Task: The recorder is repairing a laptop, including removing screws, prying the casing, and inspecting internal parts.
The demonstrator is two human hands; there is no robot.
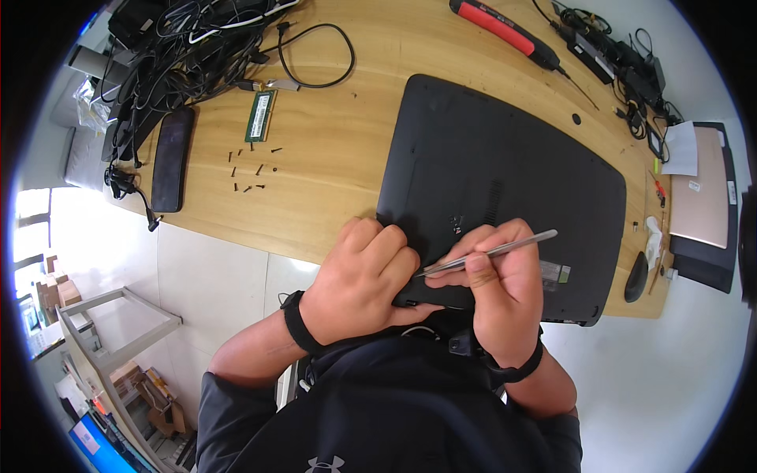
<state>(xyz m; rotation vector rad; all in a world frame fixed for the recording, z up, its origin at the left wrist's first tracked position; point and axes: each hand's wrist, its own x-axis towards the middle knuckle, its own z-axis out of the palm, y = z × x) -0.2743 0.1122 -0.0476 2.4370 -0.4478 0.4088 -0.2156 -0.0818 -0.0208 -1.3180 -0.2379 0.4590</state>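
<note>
A black laptop [473, 142] lies bottom side up on the wooden table, its near edge close to my body. My left hand [355, 276] is closed on its near left corner, fingers curled on top and thumb along the near edge. Between the fingers and thumb of my right hand [509, 296] is a pair of silver metal tweezers [527, 243]. Their tips point left and meet the laptop's bottom near its front edge, beside my left knuckles. What lies right under the tips is too small to make out.
Left of the laptop are several loose screws [259, 169], a green memory module [260, 117] and a dark phone [173, 160]. Tangled black cables [205, 55] fill the far left. A red-and-black electric screwdriver [505, 30] lies beyond the laptop; a black mouse [635, 277] sits right.
</note>
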